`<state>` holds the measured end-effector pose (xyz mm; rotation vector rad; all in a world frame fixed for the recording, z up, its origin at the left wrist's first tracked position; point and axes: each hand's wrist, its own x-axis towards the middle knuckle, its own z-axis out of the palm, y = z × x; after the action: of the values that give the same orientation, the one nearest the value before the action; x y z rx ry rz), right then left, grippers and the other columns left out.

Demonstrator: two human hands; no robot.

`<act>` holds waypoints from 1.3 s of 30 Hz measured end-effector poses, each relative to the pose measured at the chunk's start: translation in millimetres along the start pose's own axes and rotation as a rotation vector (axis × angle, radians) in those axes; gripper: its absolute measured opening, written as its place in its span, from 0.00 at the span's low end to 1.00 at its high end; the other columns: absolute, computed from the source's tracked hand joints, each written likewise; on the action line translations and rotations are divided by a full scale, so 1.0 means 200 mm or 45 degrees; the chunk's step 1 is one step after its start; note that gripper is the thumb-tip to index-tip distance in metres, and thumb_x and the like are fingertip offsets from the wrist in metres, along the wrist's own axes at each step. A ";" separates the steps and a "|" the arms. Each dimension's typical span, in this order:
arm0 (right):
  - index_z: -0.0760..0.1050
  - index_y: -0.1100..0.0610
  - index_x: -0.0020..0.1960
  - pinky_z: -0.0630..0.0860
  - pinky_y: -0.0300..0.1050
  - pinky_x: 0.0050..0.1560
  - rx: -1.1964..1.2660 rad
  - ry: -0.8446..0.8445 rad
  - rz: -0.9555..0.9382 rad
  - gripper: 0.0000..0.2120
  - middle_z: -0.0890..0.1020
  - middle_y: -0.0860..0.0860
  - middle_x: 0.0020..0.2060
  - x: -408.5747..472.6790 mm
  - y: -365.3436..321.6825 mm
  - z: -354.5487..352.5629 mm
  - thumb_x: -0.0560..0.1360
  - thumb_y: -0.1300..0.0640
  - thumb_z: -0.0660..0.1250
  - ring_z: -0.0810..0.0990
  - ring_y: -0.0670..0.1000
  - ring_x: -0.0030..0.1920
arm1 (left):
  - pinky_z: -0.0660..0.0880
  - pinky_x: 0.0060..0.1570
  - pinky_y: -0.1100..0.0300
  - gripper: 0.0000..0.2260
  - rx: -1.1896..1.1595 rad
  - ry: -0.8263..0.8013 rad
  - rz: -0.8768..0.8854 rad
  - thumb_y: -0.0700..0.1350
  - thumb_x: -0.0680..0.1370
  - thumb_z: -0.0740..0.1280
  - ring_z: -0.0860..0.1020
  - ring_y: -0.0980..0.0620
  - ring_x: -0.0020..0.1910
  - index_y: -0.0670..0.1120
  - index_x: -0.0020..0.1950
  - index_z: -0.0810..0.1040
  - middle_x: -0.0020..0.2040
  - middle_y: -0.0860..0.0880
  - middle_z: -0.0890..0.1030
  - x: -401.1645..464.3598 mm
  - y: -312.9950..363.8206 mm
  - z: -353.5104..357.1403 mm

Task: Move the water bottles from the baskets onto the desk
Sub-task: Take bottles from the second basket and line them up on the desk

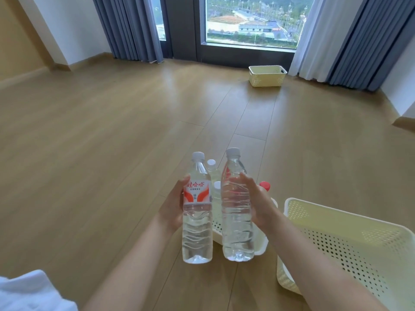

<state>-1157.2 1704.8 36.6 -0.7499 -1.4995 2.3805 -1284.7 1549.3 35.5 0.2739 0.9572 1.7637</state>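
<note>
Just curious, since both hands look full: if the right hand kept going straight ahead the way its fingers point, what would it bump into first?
Probably the other bottle in the left hand: the right hand grips its own bottle, fingers pointing left, though depth between the bottles is unclear.

Both forearms are bare, no sleeves, and white clothing [33, 292] shows at lower left.

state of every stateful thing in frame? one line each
left hand: grips labelled bottle
labelled bottle: capped, upright, held off the floor
right hand: grips plain bottle
plain bottle: capped, upright, held off the floor
near basket: still holds bottles, one with a red cap
side basket: no contents visible
far basket: upright by window, contents hidden
curtains: drawn open
</note>
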 end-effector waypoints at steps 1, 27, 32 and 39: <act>0.74 0.64 0.62 0.78 0.56 0.54 0.013 0.008 -0.006 0.50 0.82 0.60 0.48 0.01 -0.01 -0.01 0.50 0.34 0.79 0.82 0.59 0.48 | 0.81 0.37 0.54 0.29 0.009 -0.002 0.001 0.54 0.53 0.82 0.83 0.45 0.36 0.42 0.49 0.83 0.41 0.42 0.83 0.02 0.00 0.00; 0.78 0.56 0.49 0.77 0.45 0.41 0.203 0.245 -0.085 0.38 0.83 0.51 0.38 -0.94 -2.59 0.49 0.48 0.34 0.79 0.83 0.51 0.38 | 0.80 0.39 0.55 0.34 0.135 -0.072 -0.133 0.56 0.58 0.78 0.81 0.45 0.37 0.40 0.56 0.73 0.42 0.41 0.79 -0.39 1.76 2.17; 0.79 0.55 0.55 0.73 0.56 0.62 0.062 0.422 -0.180 0.35 0.84 0.54 0.48 -1.25 -2.91 0.55 0.56 0.34 0.73 0.81 0.56 0.51 | 0.80 0.41 0.56 0.34 0.271 -0.182 -0.090 0.58 0.57 0.78 0.82 0.47 0.39 0.41 0.56 0.75 0.43 0.43 0.80 -0.48 1.93 2.49; 0.79 0.56 0.46 0.77 0.53 0.55 0.062 0.640 -0.353 0.14 0.83 0.55 0.41 -1.66 -3.00 0.59 0.71 0.45 0.70 0.82 0.54 0.41 | 0.80 0.44 0.53 0.37 0.500 -0.321 -0.110 0.63 0.52 0.79 0.82 0.45 0.45 0.45 0.55 0.77 0.47 0.43 0.82 -0.56 1.92 2.77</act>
<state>-986.6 1735.4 710.5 -0.9666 -1.2347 1.8408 -1173.7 1668.1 699.2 0.6784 1.1063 1.4127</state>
